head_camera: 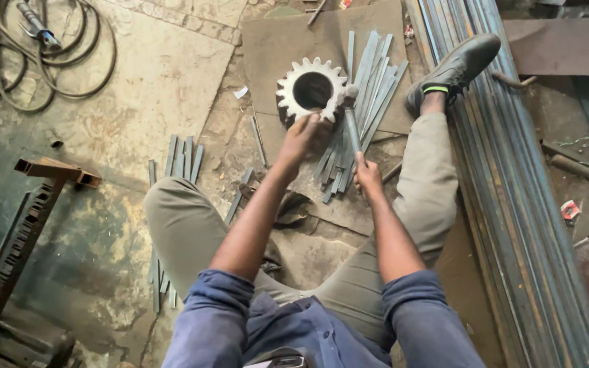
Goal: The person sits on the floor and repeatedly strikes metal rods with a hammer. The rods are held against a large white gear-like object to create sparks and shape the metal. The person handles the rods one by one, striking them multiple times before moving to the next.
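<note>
While the person sits on the workshop floor (138,82) with knees apart, both hands work at a large toothed steel gear (311,90) that lies at twelve o'clock from the lap, on a flat metal plate (274,48). The left hand (303,138) rests on the gear's near rim at six o'clock, its fingers curled together over the teeth. The right hand (367,175) has its fingers clamped on the handle of a hammer (350,119), whose head touches the gear's rim at about four o'clock. Under and just beside the gear, toward three o'clock, lies a fan of thin flat steel strips (373,75). A second small heap of strips (180,158) lies at nine o'clock from the hands, beside the left knee. The person's right shoe (455,68) rests on a long bundle of steel bars (512,191) along the three o'clock side. Coiled cable (69,61) lies at ten o'clock. No box, bin or tray shows.
</note>
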